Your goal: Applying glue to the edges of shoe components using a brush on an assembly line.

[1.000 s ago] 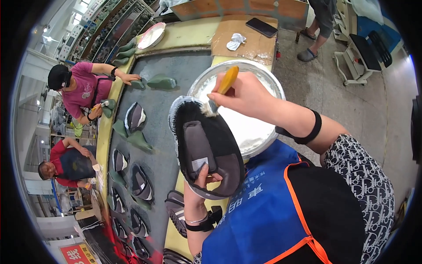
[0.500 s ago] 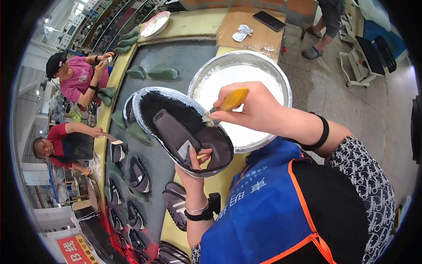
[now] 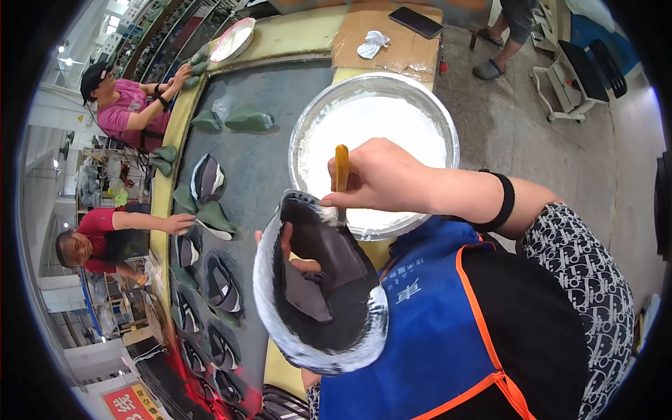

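Over the yellow-edged worktable (image 3: 262, 161), near a metal basin (image 3: 374, 78), our right hand (image 3: 381, 176) pinches a brush (image 3: 341, 168) at the rim of the shoe upper (image 3: 348, 322) that our partly hidden left hand (image 3: 287, 239) clasps between its fingers.

This is a workshop, and the work is shoemaking. Dark, unfinished shoes (image 3: 222, 283) line a long grey surface (image 3: 280, 87) with a yellow border (image 3: 301, 42), among green foot-shaped forms (image 3: 249, 120) (some lie right beside the shoes, others apart). Next to a metal basin (image 3: 299, 150) of white paste (image 3: 392, 126), a brush (image 3: 341, 168) meets a shoe upper (image 3: 266, 301) with a whitened edge. A co-worker in pink (image 3: 129, 108) and another in red (image 3: 98, 225) are posted along the left, packed racks (image 3: 164, 45) rise beyond, and the wearer has a blue apron (image 3: 364, 371).
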{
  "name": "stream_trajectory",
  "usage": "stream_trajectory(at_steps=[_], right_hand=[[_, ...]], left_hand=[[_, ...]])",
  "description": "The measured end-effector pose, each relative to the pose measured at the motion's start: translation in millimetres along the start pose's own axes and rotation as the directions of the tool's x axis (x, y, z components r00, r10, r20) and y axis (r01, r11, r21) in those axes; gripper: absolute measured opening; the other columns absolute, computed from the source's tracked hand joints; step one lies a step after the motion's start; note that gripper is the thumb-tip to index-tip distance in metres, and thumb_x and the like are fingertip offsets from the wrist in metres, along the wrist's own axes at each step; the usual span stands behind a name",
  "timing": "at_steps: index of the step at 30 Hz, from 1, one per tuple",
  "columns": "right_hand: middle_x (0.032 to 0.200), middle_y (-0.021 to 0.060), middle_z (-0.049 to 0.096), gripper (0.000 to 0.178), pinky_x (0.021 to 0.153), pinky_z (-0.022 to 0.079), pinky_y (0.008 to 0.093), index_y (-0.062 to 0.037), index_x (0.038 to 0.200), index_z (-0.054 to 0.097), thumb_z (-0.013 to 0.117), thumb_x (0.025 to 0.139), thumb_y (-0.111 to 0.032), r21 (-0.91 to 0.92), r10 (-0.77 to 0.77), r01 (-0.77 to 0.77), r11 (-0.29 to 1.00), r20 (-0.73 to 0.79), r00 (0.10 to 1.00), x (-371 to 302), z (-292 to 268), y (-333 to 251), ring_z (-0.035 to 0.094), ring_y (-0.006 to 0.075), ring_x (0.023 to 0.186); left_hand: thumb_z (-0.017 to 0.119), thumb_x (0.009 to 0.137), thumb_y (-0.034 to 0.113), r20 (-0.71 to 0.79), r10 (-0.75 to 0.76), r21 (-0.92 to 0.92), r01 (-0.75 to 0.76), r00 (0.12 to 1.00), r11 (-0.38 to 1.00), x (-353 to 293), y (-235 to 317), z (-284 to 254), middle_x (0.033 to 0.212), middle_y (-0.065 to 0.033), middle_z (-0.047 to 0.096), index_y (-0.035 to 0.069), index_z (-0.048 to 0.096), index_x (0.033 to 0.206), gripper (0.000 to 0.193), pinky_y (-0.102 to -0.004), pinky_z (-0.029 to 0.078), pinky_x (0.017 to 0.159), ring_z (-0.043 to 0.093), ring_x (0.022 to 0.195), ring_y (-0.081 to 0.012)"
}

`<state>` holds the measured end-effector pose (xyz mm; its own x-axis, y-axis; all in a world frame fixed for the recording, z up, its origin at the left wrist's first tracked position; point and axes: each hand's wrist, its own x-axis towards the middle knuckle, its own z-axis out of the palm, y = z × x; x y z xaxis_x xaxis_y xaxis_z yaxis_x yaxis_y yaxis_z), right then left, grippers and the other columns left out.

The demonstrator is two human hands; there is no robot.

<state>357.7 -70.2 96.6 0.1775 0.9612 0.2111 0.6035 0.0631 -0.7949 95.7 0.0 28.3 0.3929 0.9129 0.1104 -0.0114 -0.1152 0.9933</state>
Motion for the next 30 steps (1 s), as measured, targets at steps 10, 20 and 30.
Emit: stream_trajectory(at_steps=[10, 20, 30], right_hand=[[0.071, 0.0042, 0.070, 0.031, 0.060, 0.051, 0.0265, -0.0013, 0.078, 0.067, 0.075, 0.093, -0.027, 0.404, 0.210, -0.370, 0.837, 0.387, 0.898, -13.9, -16.8, -15.9, 0.066, 0.0093, 0.063], [0.076, 0.0089, 0.071, 0.033, 0.062, 0.052, 0.0281, 0.0013, 0.089, 0.073, 0.076, 0.091, -0.031, 0.438, 0.163, -0.214, 0.873, 0.152, 0.975, -13.2, 3.1, -1.8, 0.067, 0.0129, 0.064], [0.084, 0.0034, 0.070, 0.016, 0.063, 0.052, 0.0226, 0.0016, 0.093, 0.069, 0.076, 0.091, -0.012, 0.430, 0.026, 0.160, 0.889, -0.395, 0.918, -6.7, -9.4, 12.9, 0.064, 0.0062, 0.075]], left_hand=[[0.039, 0.109, 0.026, -0.233, 0.574, 0.510, -0.404, 0.785, 0.759, 36.0, 10.9, 1.7, 0.127, -0.0220, 0.059, -0.004, 0.038, 0.141, 0.044, -0.0337, 0.058, 0.089, 0.065, 0.109, -0.0253], [0.039, 0.110, 0.031, -0.150, 0.703, 0.654, -0.464, 0.695, 0.598, 35.8, 12.4, 16.9, 0.118, -0.0207, 0.063, -0.007, 0.048, 0.131, 0.045, -0.0317, 0.060, 0.084, 0.066, 0.104, -0.0255], [0.055, 0.104, 0.018, -0.382, 0.032, -0.191, -0.113, 0.924, 0.975, 20.8, -24.6, -18.5, 0.121, -0.0119, 0.063, 0.000, 0.052, 0.135, 0.035, -0.0338, 0.059, 0.088, 0.065, 0.107, -0.0214]])
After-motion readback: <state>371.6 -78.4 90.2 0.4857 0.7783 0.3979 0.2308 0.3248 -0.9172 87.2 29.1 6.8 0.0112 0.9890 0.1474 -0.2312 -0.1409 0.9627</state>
